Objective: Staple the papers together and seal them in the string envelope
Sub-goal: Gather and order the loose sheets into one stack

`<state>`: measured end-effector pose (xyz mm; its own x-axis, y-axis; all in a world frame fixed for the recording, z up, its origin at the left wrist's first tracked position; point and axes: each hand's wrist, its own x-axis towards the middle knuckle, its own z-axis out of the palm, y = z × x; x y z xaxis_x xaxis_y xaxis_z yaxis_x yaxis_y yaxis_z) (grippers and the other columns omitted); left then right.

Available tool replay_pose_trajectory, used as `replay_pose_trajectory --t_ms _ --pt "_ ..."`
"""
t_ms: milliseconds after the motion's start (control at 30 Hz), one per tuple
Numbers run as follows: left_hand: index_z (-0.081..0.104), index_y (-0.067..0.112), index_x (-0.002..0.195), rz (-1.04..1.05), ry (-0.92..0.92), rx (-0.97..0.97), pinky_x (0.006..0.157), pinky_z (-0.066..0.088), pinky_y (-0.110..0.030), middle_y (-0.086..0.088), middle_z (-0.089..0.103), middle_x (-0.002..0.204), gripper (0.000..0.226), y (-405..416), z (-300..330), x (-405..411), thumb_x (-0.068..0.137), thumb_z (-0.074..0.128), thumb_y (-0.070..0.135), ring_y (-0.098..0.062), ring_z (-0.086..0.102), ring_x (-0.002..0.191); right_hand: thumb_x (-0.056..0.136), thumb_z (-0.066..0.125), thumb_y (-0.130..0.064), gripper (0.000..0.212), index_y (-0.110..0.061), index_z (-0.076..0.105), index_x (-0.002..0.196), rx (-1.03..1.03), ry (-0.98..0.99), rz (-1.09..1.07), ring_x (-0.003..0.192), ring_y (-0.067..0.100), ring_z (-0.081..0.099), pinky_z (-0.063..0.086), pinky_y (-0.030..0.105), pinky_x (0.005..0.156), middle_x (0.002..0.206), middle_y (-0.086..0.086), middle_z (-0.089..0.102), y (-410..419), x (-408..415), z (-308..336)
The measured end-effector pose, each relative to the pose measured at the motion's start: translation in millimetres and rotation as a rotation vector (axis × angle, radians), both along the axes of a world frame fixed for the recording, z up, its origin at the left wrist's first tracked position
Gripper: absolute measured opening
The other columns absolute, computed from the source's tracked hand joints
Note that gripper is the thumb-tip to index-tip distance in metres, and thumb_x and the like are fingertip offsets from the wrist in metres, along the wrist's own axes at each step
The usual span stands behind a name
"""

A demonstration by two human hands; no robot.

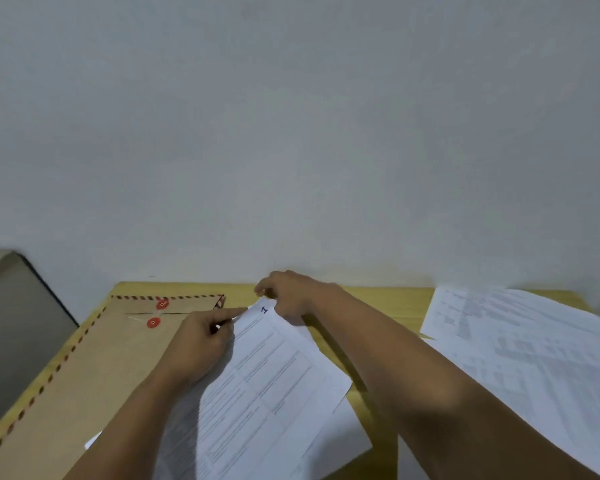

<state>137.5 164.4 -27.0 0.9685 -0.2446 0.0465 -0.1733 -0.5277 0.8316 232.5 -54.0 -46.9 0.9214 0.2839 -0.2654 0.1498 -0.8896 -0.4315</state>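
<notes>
A stack of printed white papers (pixel 271 386), with a blue "1" written at its top corner, lies tilted on the yellow table (pixel 385 299). My left hand (pixel 201 344) pinches the stack's top left edge with a finger stretched along it. My right hand (pixel 291 296) grips the top corner by the "1". A brown string envelope (pixel 84 368) with red-and-black striped edging and two red button discs lies flat on the left, partly under my left hand and the papers. No stapler is in view.
More printed white sheets (pixel 534 358) lie spread on the right of the table, under my right forearm. A grey box-like object (pixel 11 327) stands beyond the table's left edge. A plain white wall rises right behind the table.
</notes>
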Motion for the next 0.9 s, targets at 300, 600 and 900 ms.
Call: replay_pose_trajectory --t_ms 300,600,900 --pt "0.076 0.04 0.109 0.027 0.011 0.028 0.054 0.04 -0.007 0.016 0.07 0.067 0.049 14.1 -3.7 -0.6 0.099 0.049 0.0 0.003 0.054 0.054 0.056 0.076 -0.043 0.039 -0.022 0.044 0.062 0.1 0.051 -0.095 0.064 0.019 0.039 0.036 0.036 0.065 0.065 -0.008 0.041 3.6 3.7 -6.1" --pt "0.07 0.042 0.11 0.017 -0.012 0.009 0.054 0.04 -0.006 0.014 0.074 0.068 0.045 5.9 35.6 -40.8 0.101 0.048 0.004 0.003 0.056 0.052 0.084 0.081 -0.018 0.056 -0.019 0.036 0.05 0.351 -0.193 -0.299 0.053 0.016 0.027 0.024 0.03 0.056 0.05 -0.009 0.027 -58.6 -52.6 23.2" --pt "0.071 0.038 0.111 -0.086 -0.1 0.0 0.047 0.033 -0.01 0.019 0.056 0.046 0.047 -34.5 66.1 -89.8 0.099 0.048 0.0 0.0 0.041 0.041 0.076 0.092 -0.009 0.029 -0.012 0.063 0.073 0.323 -0.18 -0.485 0.054 0.006 0.055 0.043 0.019 0.052 0.064 -0.004 0.06 -155.8 -160.7 73.7"
